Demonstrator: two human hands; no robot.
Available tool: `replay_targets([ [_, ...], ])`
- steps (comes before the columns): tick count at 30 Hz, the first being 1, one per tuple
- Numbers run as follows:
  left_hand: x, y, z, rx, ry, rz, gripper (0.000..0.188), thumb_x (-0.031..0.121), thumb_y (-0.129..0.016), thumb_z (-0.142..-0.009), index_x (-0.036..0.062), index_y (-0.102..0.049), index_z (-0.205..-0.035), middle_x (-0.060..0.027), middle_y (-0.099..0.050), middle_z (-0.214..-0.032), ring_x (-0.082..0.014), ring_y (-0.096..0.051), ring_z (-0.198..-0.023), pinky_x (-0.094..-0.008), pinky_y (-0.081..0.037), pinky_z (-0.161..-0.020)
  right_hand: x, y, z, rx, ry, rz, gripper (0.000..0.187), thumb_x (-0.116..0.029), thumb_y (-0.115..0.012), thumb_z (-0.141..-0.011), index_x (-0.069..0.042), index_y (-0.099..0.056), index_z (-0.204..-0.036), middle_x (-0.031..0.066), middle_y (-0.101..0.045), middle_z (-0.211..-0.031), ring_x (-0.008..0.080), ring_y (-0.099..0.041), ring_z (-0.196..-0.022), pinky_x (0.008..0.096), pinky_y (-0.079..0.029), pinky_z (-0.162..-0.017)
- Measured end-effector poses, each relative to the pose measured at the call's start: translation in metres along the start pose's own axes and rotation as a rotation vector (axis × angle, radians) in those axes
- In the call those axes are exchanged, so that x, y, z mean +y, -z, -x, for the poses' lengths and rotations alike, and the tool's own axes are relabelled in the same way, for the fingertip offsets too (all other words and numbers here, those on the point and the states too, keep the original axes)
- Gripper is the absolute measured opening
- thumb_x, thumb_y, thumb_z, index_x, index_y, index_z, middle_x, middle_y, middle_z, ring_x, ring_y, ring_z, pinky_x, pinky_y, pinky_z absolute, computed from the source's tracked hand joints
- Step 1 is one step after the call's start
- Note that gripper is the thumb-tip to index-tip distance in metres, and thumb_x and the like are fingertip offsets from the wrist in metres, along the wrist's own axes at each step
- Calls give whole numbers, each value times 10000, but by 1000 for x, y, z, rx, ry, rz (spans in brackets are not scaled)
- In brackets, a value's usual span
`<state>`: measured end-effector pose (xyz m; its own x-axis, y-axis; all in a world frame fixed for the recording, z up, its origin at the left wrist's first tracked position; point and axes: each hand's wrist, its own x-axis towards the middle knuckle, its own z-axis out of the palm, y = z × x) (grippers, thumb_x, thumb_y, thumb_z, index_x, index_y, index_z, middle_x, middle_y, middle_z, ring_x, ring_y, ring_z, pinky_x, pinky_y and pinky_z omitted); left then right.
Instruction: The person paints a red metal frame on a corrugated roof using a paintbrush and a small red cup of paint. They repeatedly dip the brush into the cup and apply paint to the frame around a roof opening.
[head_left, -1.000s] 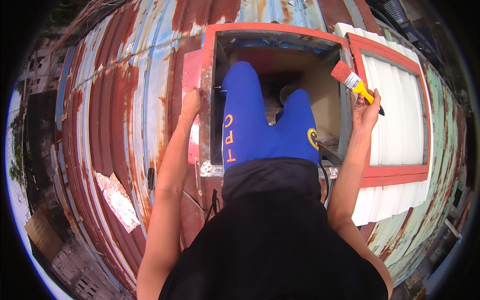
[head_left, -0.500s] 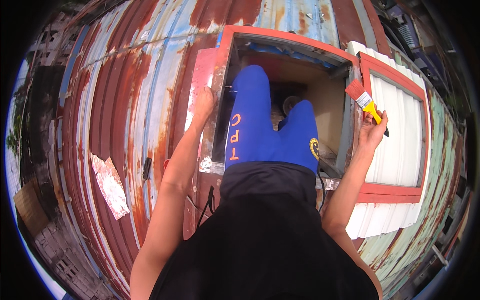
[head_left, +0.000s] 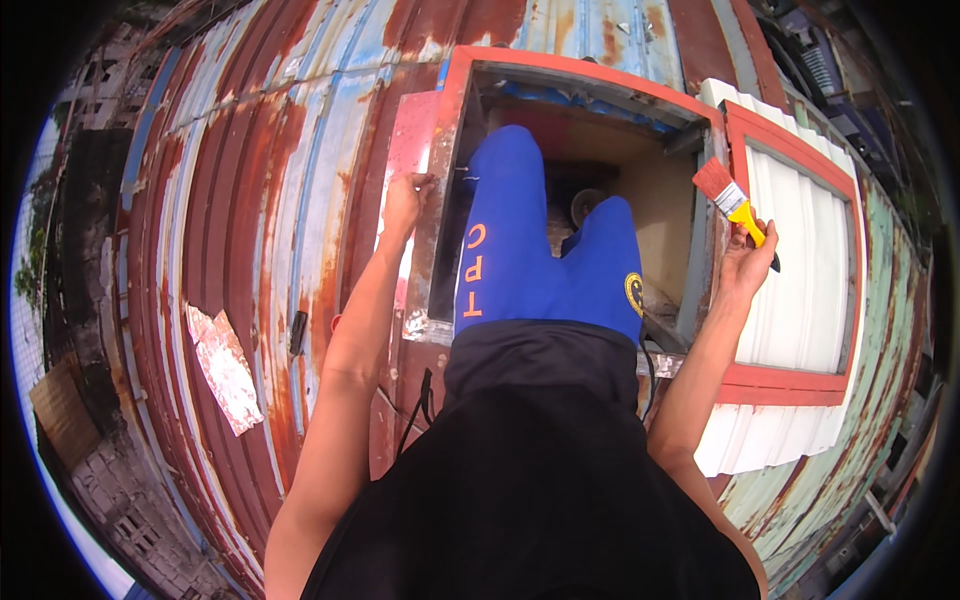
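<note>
A paintbrush [head_left: 738, 207] with red-coated bristles, a silver ferrule and a yellow handle is held in my right hand [head_left: 750, 262], bristles up, above the right side of the roof opening. My left hand [head_left: 403, 203] is at the left side of the hatch frame [head_left: 433, 215], its fingers closed against the edge; what they may hold is too small to tell. The frame's far bar is red, while its left side looks bare and grey-brown. My legs in blue trousers [head_left: 510, 230] go down into the opening.
To the right lies the hatch lid [head_left: 790, 385], red-framed on a white corrugated sheet [head_left: 765, 435]. Rusty corrugated roofing [head_left: 230, 200] spreads to the left, with a paint-flecked scrap [head_left: 222, 370] and a small dark object [head_left: 297, 332] on it. A dark cord [head_left: 420, 400] lies near my waist.
My left hand's fingers have shifted slightly at the frame's left edge. The right hand and paintbrush are nearly still, and the whole view has shifted a little.
</note>
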<state>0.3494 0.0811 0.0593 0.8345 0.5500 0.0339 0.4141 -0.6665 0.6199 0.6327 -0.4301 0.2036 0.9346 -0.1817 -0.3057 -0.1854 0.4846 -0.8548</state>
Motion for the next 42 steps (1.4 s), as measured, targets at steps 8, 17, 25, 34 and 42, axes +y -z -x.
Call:
replay_targets([
  [8,2,-2,-2,-88,-71,-204,230,217,-763,-914,72,-825,-1081,-161,-748,-1004,-365,-713,-931,-452,-570,-860,-5,3,-2,16,-1,-7,353,-302,-535,-1101,50,-530,-1126,197,-664,-1149,142,-593,-748,215,-523,-631],
  [17,3,-14,-7,-161,-81,-439,233,205,-687,-931,-4,-765,-862,-224,-713,-955,-409,-718,-914,-504,-569,-842,-4,-1,-2,34,-14,0,338,-292,-576,-1082,32,-514,-1156,212,-645,-1204,162,-613,-828,210,-516,-642],
  [25,14,-10,-15,-233,-11,-446,147,42,-639,-865,-6,-778,-871,-239,-759,-940,-394,-765,-906,-477,-621,-797,-2,28,-34,-48,-42,44,338,-284,-603,-1067,16,-500,-1184,177,-614,-1091,162,-612,-748,221,-554,-631],
  [34,23,-14,-5,-170,4,-485,179,107,-634,-914,32,-796,-929,-212,-769,-1007,-380,-742,-1036,-478,-614,-868,-1,23,-63,-125,-93,73,301,-268,-594,-1067,-1,-519,-1185,167,-615,-1026,183,-629,-736,233,-542,-595],
  [42,16,-24,-5,-117,-11,-476,195,116,-637,-913,18,-795,-970,-219,-742,-1086,-367,-713,-1084,-471,-609,-896,-3,11,-68,-169,-64,76,268,-241,-604,-1062,2,-539,-1157,127,-599,-993,170,-649,-740,226,-546,-596],
])
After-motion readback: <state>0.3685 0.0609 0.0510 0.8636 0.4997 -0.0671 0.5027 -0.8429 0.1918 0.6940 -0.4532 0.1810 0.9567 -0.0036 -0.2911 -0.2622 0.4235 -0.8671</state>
